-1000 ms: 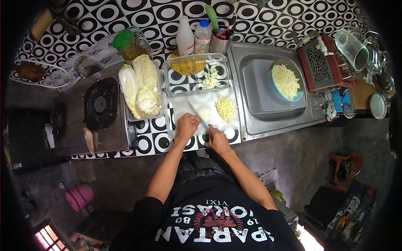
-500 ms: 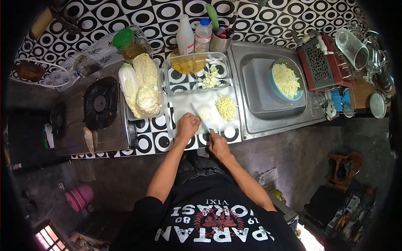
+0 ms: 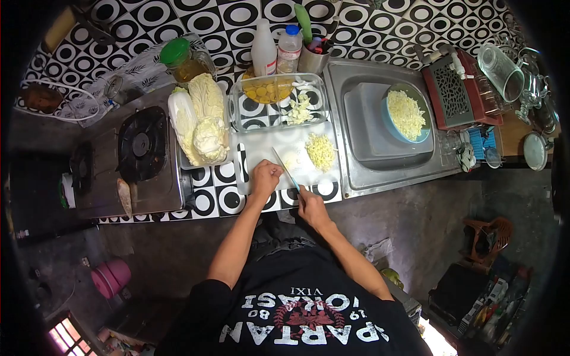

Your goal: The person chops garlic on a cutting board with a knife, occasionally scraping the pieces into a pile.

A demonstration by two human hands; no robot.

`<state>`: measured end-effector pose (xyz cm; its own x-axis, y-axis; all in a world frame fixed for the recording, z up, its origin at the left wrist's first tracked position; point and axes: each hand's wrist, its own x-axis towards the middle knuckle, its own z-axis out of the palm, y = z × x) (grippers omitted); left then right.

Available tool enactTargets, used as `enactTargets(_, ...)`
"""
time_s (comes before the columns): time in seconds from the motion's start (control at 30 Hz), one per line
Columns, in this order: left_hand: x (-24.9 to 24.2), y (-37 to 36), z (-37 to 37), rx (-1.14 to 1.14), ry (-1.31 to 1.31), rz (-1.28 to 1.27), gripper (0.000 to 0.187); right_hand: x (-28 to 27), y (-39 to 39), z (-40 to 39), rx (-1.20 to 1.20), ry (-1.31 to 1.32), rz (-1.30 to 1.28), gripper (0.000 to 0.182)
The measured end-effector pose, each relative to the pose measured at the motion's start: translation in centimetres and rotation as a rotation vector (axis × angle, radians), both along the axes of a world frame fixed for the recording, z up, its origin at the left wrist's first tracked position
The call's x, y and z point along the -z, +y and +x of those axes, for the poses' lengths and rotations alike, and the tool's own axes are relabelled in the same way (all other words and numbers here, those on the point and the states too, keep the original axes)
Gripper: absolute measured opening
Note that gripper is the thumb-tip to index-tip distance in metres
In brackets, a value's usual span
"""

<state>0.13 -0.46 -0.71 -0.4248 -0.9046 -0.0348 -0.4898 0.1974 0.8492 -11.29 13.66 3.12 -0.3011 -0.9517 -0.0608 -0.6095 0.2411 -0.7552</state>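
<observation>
My right hand is wrapped round the light-blue handle of a knife. Its blade slants up and left over the white cutting board, just right of my left hand. The fingers of my left hand are curled together on the board; whatever they pinch is hidden. Small pale chopped bits lie beside the blade. Further right on the board sits a heap of finely chopped pale-yellow vegetable. Behind the board, a clear rectangular container holds pale pieces.
Left of the board, napa cabbages lie on a tray near a gas stove. To the right, a blue bowl of chopped vegetable stands over the sink. Bottles and a utensil cup line the back.
The knife has shifted slightly right, away from my left fingers, and more of its blade shows. My right hand has moved a little down and right; my left hand stays nearly in place.
</observation>
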Motion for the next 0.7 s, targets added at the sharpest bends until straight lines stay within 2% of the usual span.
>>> enactTargets(0.17, 0.5, 0.1, 0.1, 0.040, 0.017, -0.052, 0.008, 0.9, -2.1, 0.3, 0.015, 0.032, -0.036, 0.028)
enactTargets(0.23, 0.4, 0.0, 0.1, 0.065, -0.079, -0.103, 0.009, 0.4, -3.3, -0.1, 0.004, 0.054, -0.044, 0.026)
enactTargets(0.3, 0.3, -0.2, 0.1, 0.058, -0.072, -0.078, 0.009, -0.5, -4.0, -0.2, -0.030, 0.024, 0.087, 0.036)
enactTargets(0.43, 0.1, -0.1, 0.0, 0.018, -0.031, -0.062, 0.009, -2.0, -2.8, -0.4, -0.072, 0.022, 0.174, 0.035)
enactTargets(0.53, -0.3, 0.0, 0.0, -0.002, -0.027, -0.022, 0.008, -0.9, -1.0, 0.4, -0.044, -0.001, 0.124, 0.034)
enactTargets(0.6, -0.5, -0.1, -0.1, 0.009, -0.035, -0.015, 0.008, 0.1, -0.7, 1.2, 0.006, 0.034, -0.031, 0.036)
enactTargets(0.7, -0.3, 0.0, 0.2, 0.027, -0.023, -0.008, 0.007, 0.8, -2.3, 1.0, -0.009, 0.087, -0.013, 0.038)
